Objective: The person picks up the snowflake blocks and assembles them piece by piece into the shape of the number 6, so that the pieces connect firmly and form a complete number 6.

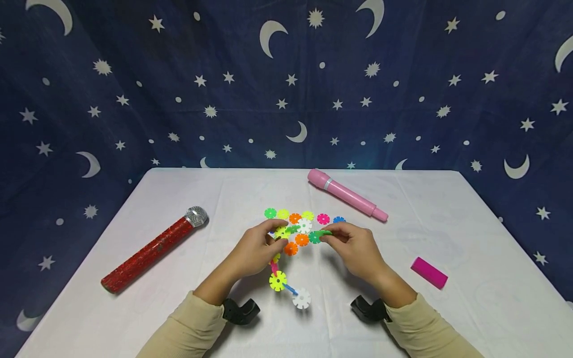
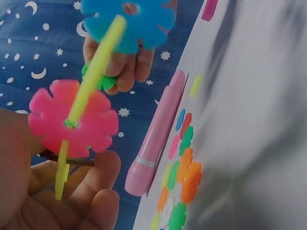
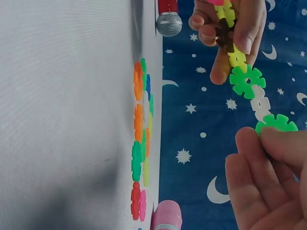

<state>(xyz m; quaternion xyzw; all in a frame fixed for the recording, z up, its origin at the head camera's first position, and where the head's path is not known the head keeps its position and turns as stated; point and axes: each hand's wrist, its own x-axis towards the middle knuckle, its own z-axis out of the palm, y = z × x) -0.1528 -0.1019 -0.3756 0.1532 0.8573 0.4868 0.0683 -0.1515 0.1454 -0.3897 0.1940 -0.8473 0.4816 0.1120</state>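
Observation:
A chain of notched plastic snowflake discs (image 1: 278, 281) hangs over the table, its pieces slotted edge into edge. My left hand (image 1: 256, 251) pinches it near a brown disc (image 3: 223, 33), between thumb and fingers. From there one part bends down toward me through yellow, pink and blue pieces to a white disc (image 1: 302, 299). Toward the right the chain runs through yellow, green and white pieces. At that end my right hand (image 1: 358, 248) pinches a green disc (image 3: 277, 125) between thumb and forefinger. A pink disc (image 2: 74, 119) shows close up in the left wrist view.
Several loose discs (image 1: 295, 218) lie on the white-covered table (image 1: 224, 199) behind the hands. A pink toy microphone (image 1: 351, 197) lies at the back, a red one with a silver head (image 1: 152, 252) at left. A magenta piece (image 1: 429, 272) lies at right.

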